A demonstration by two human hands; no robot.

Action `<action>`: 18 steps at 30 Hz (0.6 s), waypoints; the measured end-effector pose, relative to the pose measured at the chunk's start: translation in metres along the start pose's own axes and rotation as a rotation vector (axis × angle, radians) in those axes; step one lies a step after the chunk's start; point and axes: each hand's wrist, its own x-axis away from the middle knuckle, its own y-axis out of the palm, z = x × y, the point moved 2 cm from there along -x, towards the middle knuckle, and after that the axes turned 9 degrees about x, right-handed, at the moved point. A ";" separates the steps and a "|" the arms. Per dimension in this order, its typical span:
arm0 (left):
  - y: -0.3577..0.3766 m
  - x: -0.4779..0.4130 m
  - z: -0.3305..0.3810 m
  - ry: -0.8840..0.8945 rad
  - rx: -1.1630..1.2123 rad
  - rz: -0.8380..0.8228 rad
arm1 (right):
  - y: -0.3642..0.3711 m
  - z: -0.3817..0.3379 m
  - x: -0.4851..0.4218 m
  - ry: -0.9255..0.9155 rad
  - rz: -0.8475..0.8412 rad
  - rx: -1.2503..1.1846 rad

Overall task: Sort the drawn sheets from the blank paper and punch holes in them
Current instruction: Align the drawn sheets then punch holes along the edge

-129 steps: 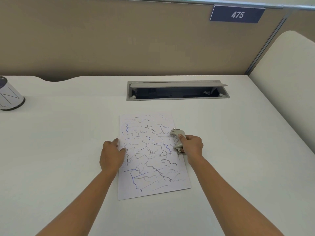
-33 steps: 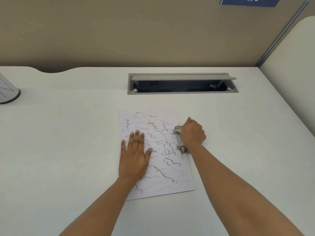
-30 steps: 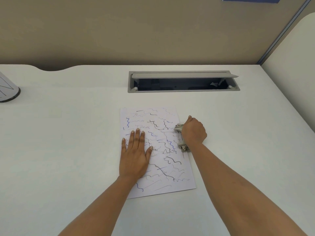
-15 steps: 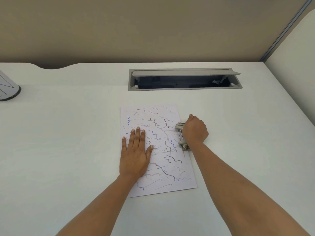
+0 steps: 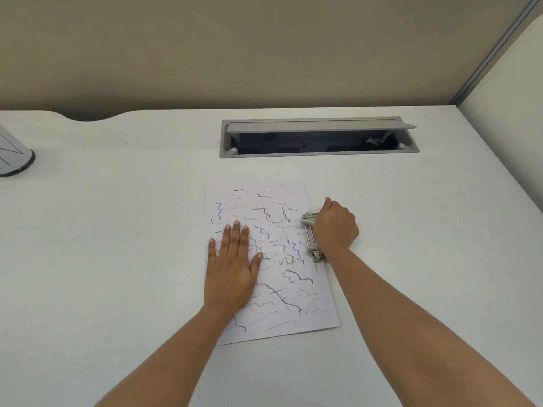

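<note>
Left hand [image 5: 230,271] lies flat with fingers straight, pressing the drawn sheet [image 5: 293,292] onto the desk [image 5: 117,259]. Just to its right, the right hand [image 5: 336,227] curls over the hole punch [image 5: 311,239], which sits under its palm on the sheet's right edge.

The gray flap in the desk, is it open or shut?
Open. The gray flap is lifted, and the dark hollow beneath it shows in the desk.
</note>
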 end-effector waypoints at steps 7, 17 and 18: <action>0.000 0.000 0.002 0.005 -0.018 -0.012 | 0.005 0.001 -0.002 -0.020 0.003 0.073; 0.001 0.001 0.001 -0.008 -0.039 -0.023 | 0.010 0.005 -0.004 -0.022 0.039 0.105; 0.000 0.001 0.001 -0.009 -0.044 -0.020 | 0.011 0.004 -0.004 -0.026 0.047 0.106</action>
